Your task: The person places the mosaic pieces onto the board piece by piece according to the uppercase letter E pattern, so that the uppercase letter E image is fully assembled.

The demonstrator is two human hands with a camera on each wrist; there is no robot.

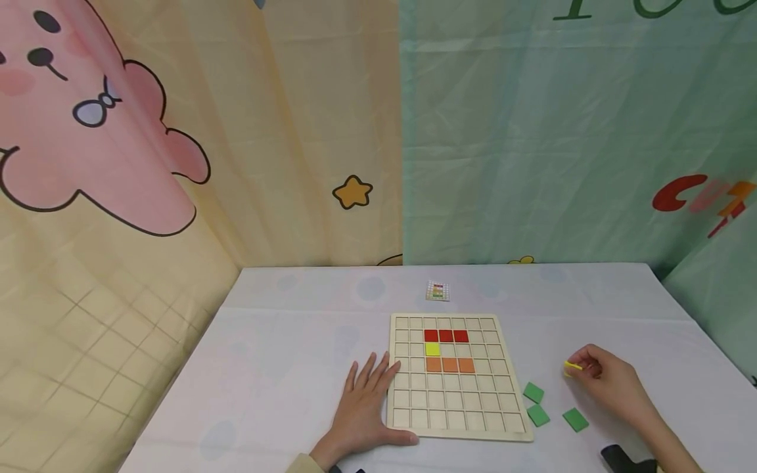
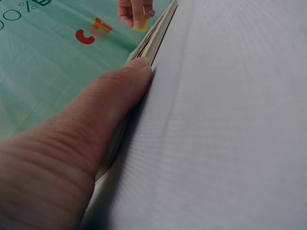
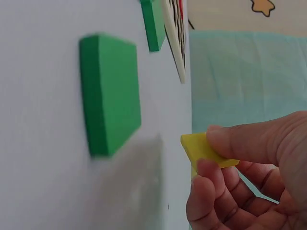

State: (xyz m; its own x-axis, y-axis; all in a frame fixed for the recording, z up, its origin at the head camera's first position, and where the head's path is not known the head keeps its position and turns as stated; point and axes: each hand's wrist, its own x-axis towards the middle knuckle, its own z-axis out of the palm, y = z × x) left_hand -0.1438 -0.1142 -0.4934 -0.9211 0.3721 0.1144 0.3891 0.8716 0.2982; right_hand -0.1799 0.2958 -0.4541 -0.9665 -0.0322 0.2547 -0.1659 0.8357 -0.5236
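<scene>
A pale wooden grid board (image 1: 438, 399) lies on the table, bearing three red tiles (image 1: 446, 336), one yellow tile (image 1: 432, 349) and three orange tiles (image 1: 450, 364). My left hand (image 1: 363, 414) rests at its lower left corner, fingers spread along the left side and thumb against the near edge. To the right of the board, my right hand (image 1: 612, 381) pinches a yellow tile (image 3: 197, 145) between thumb and fingers, above the tabletop. A bit of yellow also shows beneath that tile, mostly hidden. Three green tiles (image 1: 575, 420) lie between the board and this hand.
Behind the board lies a small card (image 1: 437, 291) printed with a coloured grid pattern. The table (image 1: 296, 368) has a white cloth. Printed curtains (image 1: 532, 144) hang behind it and at its sides.
</scene>
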